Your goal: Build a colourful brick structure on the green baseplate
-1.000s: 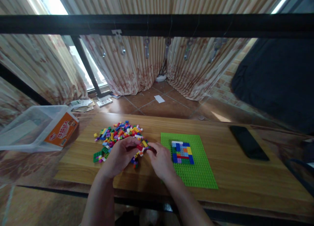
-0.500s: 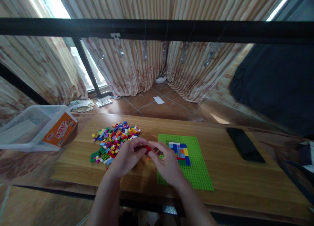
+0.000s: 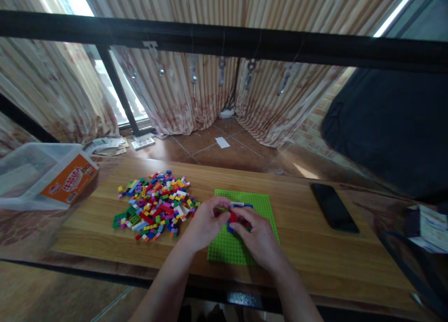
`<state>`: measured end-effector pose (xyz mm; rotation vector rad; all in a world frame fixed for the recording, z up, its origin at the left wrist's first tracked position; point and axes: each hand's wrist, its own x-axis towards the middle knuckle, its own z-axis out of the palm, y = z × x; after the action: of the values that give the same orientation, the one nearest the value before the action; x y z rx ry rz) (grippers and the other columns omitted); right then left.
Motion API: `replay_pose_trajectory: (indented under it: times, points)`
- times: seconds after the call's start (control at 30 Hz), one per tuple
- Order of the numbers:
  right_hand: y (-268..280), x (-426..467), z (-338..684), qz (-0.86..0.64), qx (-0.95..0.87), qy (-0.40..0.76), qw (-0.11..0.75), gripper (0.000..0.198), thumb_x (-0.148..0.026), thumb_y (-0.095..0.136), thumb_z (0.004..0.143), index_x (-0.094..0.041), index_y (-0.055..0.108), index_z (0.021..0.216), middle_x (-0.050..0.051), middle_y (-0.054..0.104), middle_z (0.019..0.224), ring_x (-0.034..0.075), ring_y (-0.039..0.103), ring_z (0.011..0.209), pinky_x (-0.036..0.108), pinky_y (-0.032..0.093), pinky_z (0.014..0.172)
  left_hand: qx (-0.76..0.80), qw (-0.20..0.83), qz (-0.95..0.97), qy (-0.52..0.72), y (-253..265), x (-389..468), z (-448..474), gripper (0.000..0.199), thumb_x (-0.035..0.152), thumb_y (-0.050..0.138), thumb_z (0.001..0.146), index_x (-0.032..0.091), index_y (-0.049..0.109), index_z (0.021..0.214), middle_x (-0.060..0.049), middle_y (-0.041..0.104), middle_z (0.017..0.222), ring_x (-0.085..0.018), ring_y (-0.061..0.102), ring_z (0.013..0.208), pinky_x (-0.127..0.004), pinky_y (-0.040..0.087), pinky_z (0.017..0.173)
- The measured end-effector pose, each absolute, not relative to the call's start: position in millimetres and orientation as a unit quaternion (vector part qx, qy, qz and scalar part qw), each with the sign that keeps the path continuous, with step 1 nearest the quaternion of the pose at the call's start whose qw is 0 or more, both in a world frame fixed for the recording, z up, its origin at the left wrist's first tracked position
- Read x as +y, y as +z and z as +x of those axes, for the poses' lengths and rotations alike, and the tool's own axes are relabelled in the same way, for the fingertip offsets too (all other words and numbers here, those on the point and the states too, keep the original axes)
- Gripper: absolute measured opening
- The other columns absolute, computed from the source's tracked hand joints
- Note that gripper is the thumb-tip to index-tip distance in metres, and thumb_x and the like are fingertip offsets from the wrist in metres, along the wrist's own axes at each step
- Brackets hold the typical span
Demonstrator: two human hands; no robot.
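Over the green baseplate (image 3: pixel 222 252), my left hand (image 3: pixel 210 223) and my right hand (image 3: pixel 258 234) meet with fingertips closed on a small red brick (image 3: pixel 233 216) between them. A flat patch of joined bricks (image 3: pixel 247 206) sits on the baseplate under my hands. Its white and blue far edge shows, while most of the rest is hidden by my right hand. Left of my left hand lies a loose heap of mixed coloured bricks (image 3: pixel 157 204). Whether the red brick touches the patch I cannot tell.
The wooden table (image 3: pixel 297 261) carries a black phone (image 3: pixel 334 207) at the right. A clear plastic box (image 3: pixel 31 172) with an orange label stands at the far left. A dark bar (image 3: pixel 224 39) crosses in front of the curtains (image 3: pixel 196 98). Papers (image 3: pixel 108 145) lie beyond the table.
Both hands have moved right with the red brick, from between the heap and the baseplate to over the joined bricks. The view has shifted slightly, so the table's things appear further left.
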<state>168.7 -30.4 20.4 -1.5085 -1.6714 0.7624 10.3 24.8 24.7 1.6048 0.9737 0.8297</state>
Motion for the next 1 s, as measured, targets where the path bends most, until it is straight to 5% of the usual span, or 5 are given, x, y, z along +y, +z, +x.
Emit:
replay_pose_trajectory:
  times: [0.27,1.0]
  points:
    - [3,-19,200,-0.687,-0.628,0.181,0.318,0.024,-0.030,0.060,0.082,-0.023,0.068,0.104,0.006,0.065,0.100,0.022,0.059,0.097,0.038,0.045,0.089,0.530,0.315,0.734,0.285,21,27,18,0.029,0.004,0.049,0.079,0.014,0.063,0.102,-0.008,0.067,0.098,-0.018,0.063,0.087,-0.034,0.050,0.085]
    - [2,-11,190,-0.699,-0.583,0.215,0.355,0.032,-0.033,0.054,0.082,-0.020,0.068,0.108,0.006,0.070,0.089,0.022,0.060,0.085,0.039,0.046,0.082,0.500,0.310,0.782,0.207,15,16,29,0.039,0.009,0.046,0.082,0.017,0.057,0.118,-0.010,0.062,0.111,-0.021,0.061,0.100,-0.034,0.047,0.093]
